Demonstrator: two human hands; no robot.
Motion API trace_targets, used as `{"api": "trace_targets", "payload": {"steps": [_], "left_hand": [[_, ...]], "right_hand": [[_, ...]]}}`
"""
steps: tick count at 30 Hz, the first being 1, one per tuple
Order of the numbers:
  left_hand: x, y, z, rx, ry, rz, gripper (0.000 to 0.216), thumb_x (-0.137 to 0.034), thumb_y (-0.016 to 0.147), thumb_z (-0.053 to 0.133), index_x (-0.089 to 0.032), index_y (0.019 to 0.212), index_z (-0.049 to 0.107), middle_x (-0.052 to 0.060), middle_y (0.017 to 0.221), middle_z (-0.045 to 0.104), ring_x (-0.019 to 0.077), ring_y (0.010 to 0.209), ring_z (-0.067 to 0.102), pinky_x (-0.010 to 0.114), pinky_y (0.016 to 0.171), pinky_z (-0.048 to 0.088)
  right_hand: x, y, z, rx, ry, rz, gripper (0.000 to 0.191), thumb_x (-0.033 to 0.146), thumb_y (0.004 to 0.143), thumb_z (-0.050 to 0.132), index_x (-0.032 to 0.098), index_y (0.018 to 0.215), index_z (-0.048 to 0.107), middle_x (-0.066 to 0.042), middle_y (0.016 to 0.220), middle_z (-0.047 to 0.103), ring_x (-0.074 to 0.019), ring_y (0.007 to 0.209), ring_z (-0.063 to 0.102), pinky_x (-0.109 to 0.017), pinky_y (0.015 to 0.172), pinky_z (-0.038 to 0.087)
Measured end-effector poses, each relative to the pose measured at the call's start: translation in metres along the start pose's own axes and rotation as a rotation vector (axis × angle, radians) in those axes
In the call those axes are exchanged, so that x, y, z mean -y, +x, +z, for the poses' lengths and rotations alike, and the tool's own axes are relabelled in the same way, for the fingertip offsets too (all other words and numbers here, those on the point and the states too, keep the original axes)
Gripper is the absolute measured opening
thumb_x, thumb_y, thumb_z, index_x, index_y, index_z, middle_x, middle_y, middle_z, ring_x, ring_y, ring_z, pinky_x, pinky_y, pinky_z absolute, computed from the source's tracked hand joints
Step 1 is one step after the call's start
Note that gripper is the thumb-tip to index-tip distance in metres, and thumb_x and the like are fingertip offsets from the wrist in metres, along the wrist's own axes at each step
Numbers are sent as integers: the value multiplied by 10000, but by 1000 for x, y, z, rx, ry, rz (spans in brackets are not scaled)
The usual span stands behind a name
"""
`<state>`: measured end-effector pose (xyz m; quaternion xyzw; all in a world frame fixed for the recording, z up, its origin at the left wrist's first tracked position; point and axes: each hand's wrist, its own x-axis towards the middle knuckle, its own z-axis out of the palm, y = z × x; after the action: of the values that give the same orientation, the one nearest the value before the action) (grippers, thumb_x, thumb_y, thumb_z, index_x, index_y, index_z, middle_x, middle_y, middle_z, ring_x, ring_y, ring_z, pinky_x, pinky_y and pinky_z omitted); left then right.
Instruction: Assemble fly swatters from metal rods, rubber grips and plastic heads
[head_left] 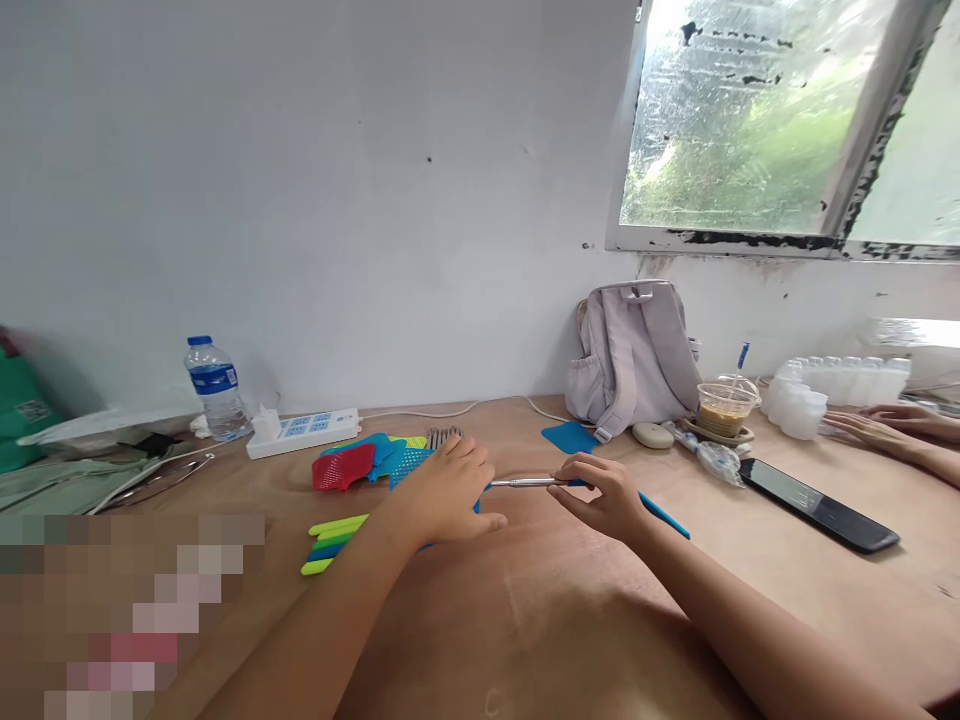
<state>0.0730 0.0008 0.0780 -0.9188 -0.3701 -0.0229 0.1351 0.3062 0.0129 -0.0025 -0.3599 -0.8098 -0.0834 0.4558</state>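
Head view shows our right hand (604, 495) pinching a thin metal rod (525, 483) where it meets a blue handle (664, 515), which runs out behind the hand toward the right. We judge this to be a swatter being put together: the rod looks seated in the handle, while no head is on its free end yet. Our left hand (442, 490) lies flat, fingers loosely spread, on a blue mesh head (409, 462); we cannot tell whether it grips it or only presses on it. The rod's tip is close to that hand's thumb side, just above the surface (570, 620).

Beside the left hand lie more heads, one red (343, 467) and others blue, with a bundle of bare rods (444, 436) behind them. Green and blue handles (334, 543) sit unused to the left, and a single blue head (570, 436) lies apart. So most parts appear unassembled.

Farther out are a power strip (304, 432), a bottle (215, 388), a backpack (634, 350), a drink cup (724, 408), a phone (817, 505) and white containers (840, 385). Another person's hands (892, 425) rest at the right edge, arms cut off.

The lower left corner is blurred out. The joint between rod and handle is hidden under our fingers, and the left hand covers how many heads lie below it.
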Motion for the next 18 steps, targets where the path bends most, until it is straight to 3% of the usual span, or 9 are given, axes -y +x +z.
{"api": "trace_targets", "payload": {"steps": [6, 18], "left_hand": [[-3, 3, 11, 23, 103, 23, 141, -264, 721, 511, -150, 697, 591, 73, 814, 546, 219, 880, 444, 347, 859, 306], [-14, 7, 14, -111, 273, 56, 234, -265, 740, 457, -110, 774, 630, 120, 828, 569, 248, 871, 454, 377, 830, 315]], "right_hand": [[0, -1, -3, 49, -14, 0, 90, 287, 752, 599, 205, 735, 565, -13, 708, 647, -123, 629, 588, -227, 552, 403], [9, -2, -1, 85, 36, 66, 118, 293, 772, 577, 203, 718, 523, -14, 682, 618, -134, 634, 557, -248, 598, 398]]}}
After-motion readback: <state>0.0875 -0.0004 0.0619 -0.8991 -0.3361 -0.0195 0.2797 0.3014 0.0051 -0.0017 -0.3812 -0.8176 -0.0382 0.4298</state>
